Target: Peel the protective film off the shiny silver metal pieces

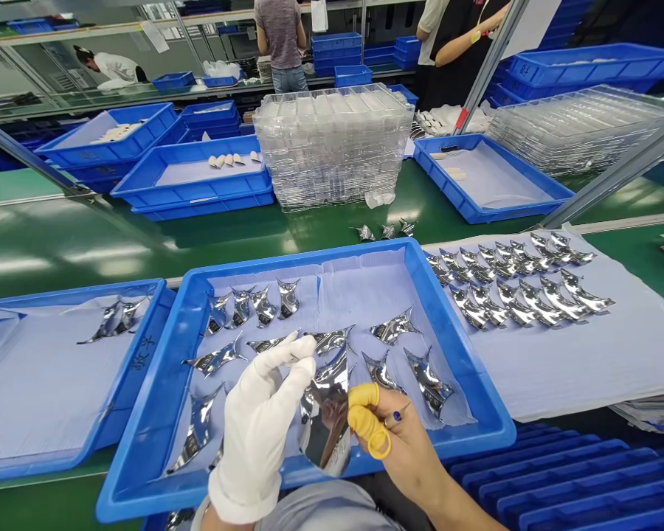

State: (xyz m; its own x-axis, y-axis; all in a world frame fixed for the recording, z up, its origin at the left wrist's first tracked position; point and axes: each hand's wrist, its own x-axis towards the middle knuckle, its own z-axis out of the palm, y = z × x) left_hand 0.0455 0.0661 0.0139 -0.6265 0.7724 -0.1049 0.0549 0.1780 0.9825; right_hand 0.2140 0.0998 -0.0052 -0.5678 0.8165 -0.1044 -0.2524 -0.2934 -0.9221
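Observation:
A shiny, mirror-like curved metal piece (327, 424) is held up over the near part of a blue tray (127, 450). My left hand (263, 413), in a white glove, pinches its upper end between thumb and fingers. Yellow finger covers are on my right hand (384, 428), which grips the right edge of the same piece. A thin pointed tool with a blue part (394, 418) also sticks out of my right hand. Around my hands, several similar chrome pieces (431, 383) lie on the tray's white paper lining.
On the right, rows of chrome pieces (531, 295) rest on white paper (564, 369). Another blue tray (27, 391) is at the left. Clear plastic trays (332, 147) are stacked behind, near three small metal pieces (387, 231). People (285, 37) stand in the background.

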